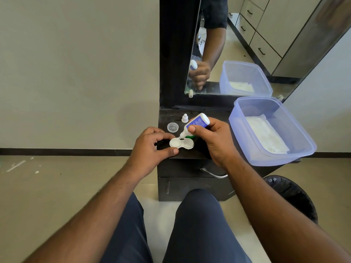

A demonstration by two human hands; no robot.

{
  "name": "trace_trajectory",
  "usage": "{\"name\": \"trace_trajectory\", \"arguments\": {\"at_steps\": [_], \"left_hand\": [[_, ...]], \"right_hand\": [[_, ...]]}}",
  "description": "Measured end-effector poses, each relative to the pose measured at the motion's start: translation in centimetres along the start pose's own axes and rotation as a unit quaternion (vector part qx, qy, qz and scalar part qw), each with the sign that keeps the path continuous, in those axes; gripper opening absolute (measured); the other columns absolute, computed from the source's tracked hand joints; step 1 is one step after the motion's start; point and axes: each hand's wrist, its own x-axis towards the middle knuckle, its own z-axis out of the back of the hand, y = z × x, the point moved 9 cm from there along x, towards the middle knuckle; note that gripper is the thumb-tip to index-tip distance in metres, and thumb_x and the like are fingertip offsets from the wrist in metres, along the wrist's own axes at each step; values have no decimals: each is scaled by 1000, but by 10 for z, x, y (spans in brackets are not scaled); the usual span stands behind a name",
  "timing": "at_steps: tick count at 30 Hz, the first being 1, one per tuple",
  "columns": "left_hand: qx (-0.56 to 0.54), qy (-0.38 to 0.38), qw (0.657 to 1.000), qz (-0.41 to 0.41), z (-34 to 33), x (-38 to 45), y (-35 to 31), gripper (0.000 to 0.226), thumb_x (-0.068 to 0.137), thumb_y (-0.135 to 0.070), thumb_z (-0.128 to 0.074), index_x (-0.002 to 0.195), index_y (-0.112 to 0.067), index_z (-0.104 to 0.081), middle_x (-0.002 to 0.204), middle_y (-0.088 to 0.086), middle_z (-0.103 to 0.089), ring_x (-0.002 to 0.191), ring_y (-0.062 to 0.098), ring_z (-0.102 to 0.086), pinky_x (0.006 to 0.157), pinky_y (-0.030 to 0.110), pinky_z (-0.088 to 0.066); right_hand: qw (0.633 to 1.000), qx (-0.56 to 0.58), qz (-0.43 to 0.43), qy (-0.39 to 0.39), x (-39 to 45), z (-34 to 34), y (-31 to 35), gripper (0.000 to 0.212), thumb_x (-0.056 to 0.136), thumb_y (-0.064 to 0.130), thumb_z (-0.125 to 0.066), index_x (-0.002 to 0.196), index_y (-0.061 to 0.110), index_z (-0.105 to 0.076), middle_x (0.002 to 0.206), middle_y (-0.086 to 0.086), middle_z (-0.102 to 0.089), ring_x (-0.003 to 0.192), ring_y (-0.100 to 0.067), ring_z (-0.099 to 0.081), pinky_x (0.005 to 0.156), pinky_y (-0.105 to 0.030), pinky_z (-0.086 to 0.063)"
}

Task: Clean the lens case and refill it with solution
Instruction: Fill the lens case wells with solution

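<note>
A white two-well lens case [181, 143] lies uncapped on the black dresser top [216, 114]. My left hand [152, 147] pinches its left end between thumb and fingers. My right hand [214, 139] grips a white solution bottle with a blue label [196, 123], tipped nozzle-down over the case's wells. The bottle's white cap [184, 118] stands behind it. A clear round lid [173, 127] lies next to that cap. A green piece [190, 137] shows under the bottle, mostly hidden.
A translucent blue plastic tub [273, 160] holding white tissue sits at the right of the dresser top. A mirror [247, 44] stands behind. A drawer handle [214, 173] sits below the top, a black bin [296, 196] on the floor at right. My knees are below.
</note>
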Motion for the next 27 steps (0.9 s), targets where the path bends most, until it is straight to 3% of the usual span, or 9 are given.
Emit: {"name": "trace_trajectory", "arguments": {"at_steps": [10,27], "left_hand": [[-9,6,1000,11,0,0,0,37,66,-24,-85,101,-28,-73,100,-3,-56,94,7,-56,80,16,-44],[-14,1,1000,12,1,-1,0,38,66,-24,-85,102,-26,-73,98,-6,-56,92,5,-55,78,11,-41]], "right_hand": [[999,-41,23,11,-2,-6,2,11,78,15,-75,88,13,-75,84,-4,-75,83,-19,-70,75,-24,-54],[998,-52,33,26,-2,-9,4,16,68,31,-72,83,27,-70,77,19,-73,82,-7,-69,69,-13,-51]]}}
